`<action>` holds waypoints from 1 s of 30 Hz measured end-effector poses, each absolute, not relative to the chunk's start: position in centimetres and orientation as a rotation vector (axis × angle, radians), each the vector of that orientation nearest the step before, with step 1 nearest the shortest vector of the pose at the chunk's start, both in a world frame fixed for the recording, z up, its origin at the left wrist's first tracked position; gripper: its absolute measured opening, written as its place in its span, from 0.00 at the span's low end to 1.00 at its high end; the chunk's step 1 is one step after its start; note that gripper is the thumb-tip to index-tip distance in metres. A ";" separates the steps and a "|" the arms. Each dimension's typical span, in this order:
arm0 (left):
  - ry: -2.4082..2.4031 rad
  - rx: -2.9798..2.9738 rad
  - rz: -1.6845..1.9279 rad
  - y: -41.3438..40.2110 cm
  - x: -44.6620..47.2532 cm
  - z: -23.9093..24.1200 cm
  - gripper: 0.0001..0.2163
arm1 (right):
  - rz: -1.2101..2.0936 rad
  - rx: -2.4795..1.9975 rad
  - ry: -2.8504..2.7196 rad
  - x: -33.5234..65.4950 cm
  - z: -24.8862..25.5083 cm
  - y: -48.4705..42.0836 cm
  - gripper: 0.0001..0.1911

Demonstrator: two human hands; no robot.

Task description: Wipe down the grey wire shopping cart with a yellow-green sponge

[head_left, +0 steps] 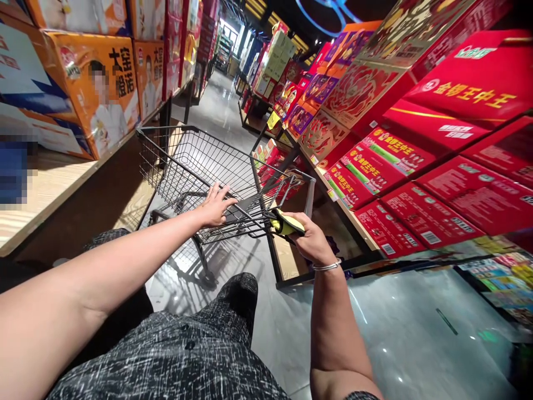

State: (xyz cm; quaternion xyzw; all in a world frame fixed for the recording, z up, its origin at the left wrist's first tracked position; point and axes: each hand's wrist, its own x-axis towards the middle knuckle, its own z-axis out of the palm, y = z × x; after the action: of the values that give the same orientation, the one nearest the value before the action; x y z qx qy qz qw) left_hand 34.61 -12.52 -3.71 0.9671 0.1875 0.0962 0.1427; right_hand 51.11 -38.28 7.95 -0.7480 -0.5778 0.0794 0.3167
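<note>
A dark wire shopping cart [195, 150] stands tilted across the view in front of me. My left hand [214, 206] lies on its near top rail, fingers stretched and spread. My right hand [310, 238] is closed around a yellow and black folded fabric item [289, 223], beside the cart's right end. Its exact kind cannot be made out. The fingers' undersides are hidden. A silver bracelet [327, 266] circles my right wrist.
Orange cartons [97, 94] are stacked on a wooden shelf [50, 189] at the left. Red boxes [441, 189] and gold-patterned boxes [353, 89] crowd a display on the right. A shiny tiled aisle [220, 91] runs ahead between the shelves.
</note>
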 end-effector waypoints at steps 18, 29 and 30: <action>0.723 2.648 0.240 -8.4 30.1 -1.6 0.35 | 0.106 -1.898 -1.745 40.7 8.6 -31.7 0.27; 0.369 2.337 0.658 -6.5 25.7 -3.4 0.13 | 0.610 -2.207 -2.155 44.5 12.9 -14.6 0.18; 0.383 2.335 0.661 -5.9 25.3 -3.6 0.13 | 0.628 -2.318 -2.095 45.1 13.0 -13.8 0.17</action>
State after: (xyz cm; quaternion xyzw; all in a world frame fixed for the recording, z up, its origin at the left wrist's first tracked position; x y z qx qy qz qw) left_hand 25.29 -5.93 -3.63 0.8953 0.1467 0.2534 0.3356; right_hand 45.07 -13.77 13.01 -0.7271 -0.6572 0.1971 -0.0224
